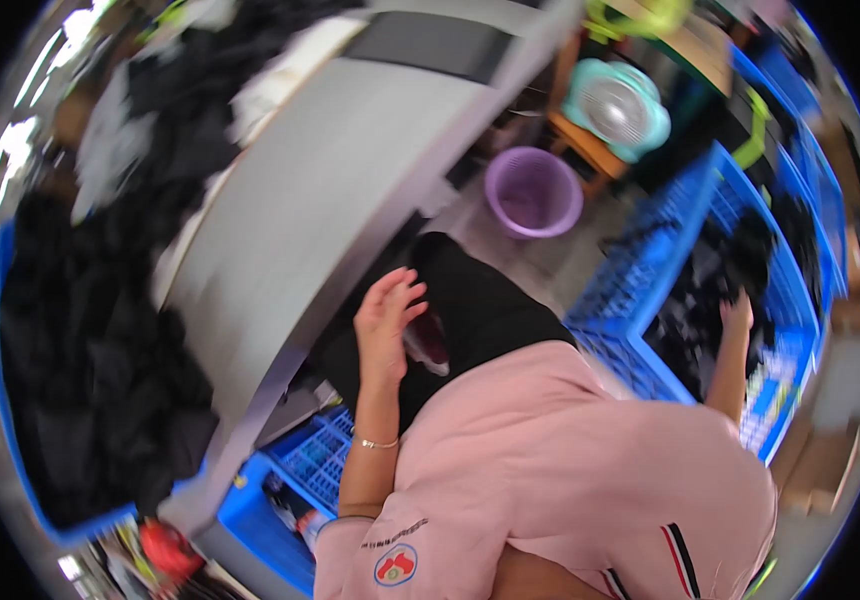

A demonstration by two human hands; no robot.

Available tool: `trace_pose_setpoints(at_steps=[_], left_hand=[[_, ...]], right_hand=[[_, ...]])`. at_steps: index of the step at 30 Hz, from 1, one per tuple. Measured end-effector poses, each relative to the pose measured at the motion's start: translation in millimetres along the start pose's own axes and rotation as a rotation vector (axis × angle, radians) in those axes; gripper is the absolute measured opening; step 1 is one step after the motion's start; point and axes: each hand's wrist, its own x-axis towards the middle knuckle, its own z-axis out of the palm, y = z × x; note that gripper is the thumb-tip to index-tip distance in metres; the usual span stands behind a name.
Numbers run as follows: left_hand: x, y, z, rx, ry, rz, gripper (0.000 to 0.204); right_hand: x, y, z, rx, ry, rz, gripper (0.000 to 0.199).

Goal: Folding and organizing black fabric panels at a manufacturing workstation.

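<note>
L hand [387, 318] open over black garment [480, 310], R hand [737, 313] in blue crate [650, 250] w/ dark clothes, grip unclear

round red-and-white badge [396, 566] on pink shirt [570, 460], lower centre

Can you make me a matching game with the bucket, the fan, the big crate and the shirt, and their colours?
Things:
1. bucket
2. fan
3. big crate
4. shirt

Colours:
A. pink
B. blue
C. purple
D. pale green

Pairs: 1-C, 2-D, 3-B, 4-A
</note>
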Motion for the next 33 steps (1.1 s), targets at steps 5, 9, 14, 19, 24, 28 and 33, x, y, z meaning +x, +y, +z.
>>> trace_pose_setpoints(at_steps=[5, 9, 14, 19, 24, 28, 33], left_hand=[[16.1, 38.1, -32.0, 0.253, 0.176, 0.335, 0.025], [23.7, 109.2, -104.9, 0.942, 0.502, 0.662, 0.027], [119.4, 149.6, -127.0, 1.155, 0.429, 0.737, 0.033], [203.2, 181.7, -121.6, 1.519, 0.528, 1.047, 0.061], [243.6, 197.0, -152.6, 1.48, 0.614, 0.78, 0.085], [221.4, 165.8, -126.6, 1.52, 0.522, 0.823, 0.075], [138.8, 125.1, -100.0, 1.5, 0.465, 0.932, 0.063]], right_hand=[[-3.0, 153.6, 111.6, -0.933, 0.356, -0.178, 0.042], [-128.2, 232.3, 331.7, -1.425, -0.063, -0.987, 0.048], [-227.7, 245.5, 447.5, -1.167, -0.697, -0.909, 0.043], [-314.5, 272.2, 486.6, -0.973, -1.088, -0.573, 0.04], [-334.4, 269.6, 497.4, -0.965, -1.315, -0.721, 0.038], [-326.9, 273.5, 511.7, -0.958, -1.273, -0.747, 0.038], [-331.6, 282.8, 566.2, -0.829, -1.244, -0.946, 0.032]])
